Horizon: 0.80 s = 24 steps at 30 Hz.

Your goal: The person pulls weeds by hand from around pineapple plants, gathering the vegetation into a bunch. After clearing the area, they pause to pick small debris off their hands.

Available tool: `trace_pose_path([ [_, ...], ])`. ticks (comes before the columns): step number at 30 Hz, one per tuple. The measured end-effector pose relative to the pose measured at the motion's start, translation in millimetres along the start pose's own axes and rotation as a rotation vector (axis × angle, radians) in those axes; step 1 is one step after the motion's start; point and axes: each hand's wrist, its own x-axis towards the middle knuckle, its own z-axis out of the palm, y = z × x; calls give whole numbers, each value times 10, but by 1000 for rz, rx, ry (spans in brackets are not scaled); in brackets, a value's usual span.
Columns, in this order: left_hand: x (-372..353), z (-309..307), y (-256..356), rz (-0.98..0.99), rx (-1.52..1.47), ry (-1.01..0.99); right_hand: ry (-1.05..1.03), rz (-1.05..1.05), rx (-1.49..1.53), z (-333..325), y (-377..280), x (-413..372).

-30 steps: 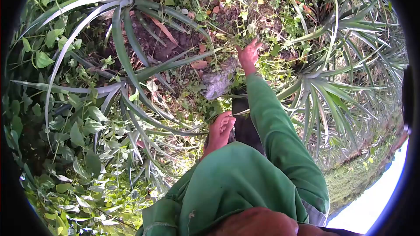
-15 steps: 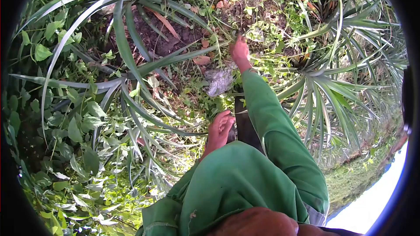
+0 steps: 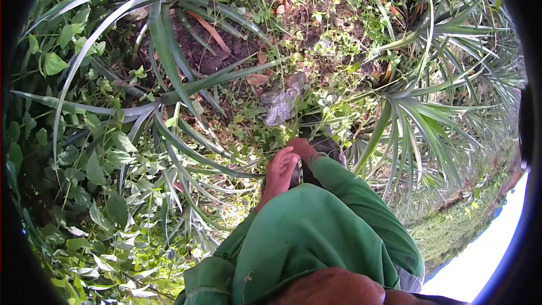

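Observation:
My left hand (image 3: 280, 170) is drawn in close to my body, its fingers curled beside a dark object (image 3: 323, 146) that my green sleeves partly hide. A thin pale strip (image 3: 298, 174) shows just right of its fingers; I cannot tell what it is or whether the hand grips it. Just above the left hand, my right hand (image 3: 302, 148) touches the dark object with its fingers tucked out of sight. Weeds and vines (image 3: 333, 87) cover the ground ahead, where a grey stone (image 3: 280, 104) lies.
Spiky long-leaved plants stand close by: one at the upper left (image 3: 161, 34), one at the right (image 3: 406, 101). Bare brown soil (image 3: 212, 59) shows between them. Broad-leaved creepers (image 3: 96, 164) fill the left side. A grassy strip (image 3: 451, 226) runs at the lower right.
My right arm, stretched out to the weeds beyond the stone, has pulled back so the hand now sits beside my left hand. The left hand has hardly moved.

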Motion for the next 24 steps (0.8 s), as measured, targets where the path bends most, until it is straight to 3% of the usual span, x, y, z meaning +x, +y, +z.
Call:
trace_pose_path([
  [1,5,-13,-2,21,22,-11,0,6,0,27,27,32],
  [3,16,-26,1,26,17,-15,214,-44,19,32,88,135],
  [5,9,-36,19,29,14,-18,189,78,151,-369,-63,69],
  [7,29,-25,43,9,-20,20,447,124,281,-577,-254,72],
  [11,54,-48,39,8,4,25,431,101,363,-685,-835,-240],
  [12,62,-55,16,21,-5,17,483,32,432,-408,-691,-105],
  [13,63,-71,-9,32,-16,11,486,31,429,-566,-746,-238],
  [15,29,-103,-62,37,1,18,221,26,484,-1061,-962,-722],
  [22,-252,-394,-13,44,123,147,344,88,635,-211,-1127,-390],
  [24,-321,-421,68,16,151,128,295,123,504,-253,-1080,-406],
])
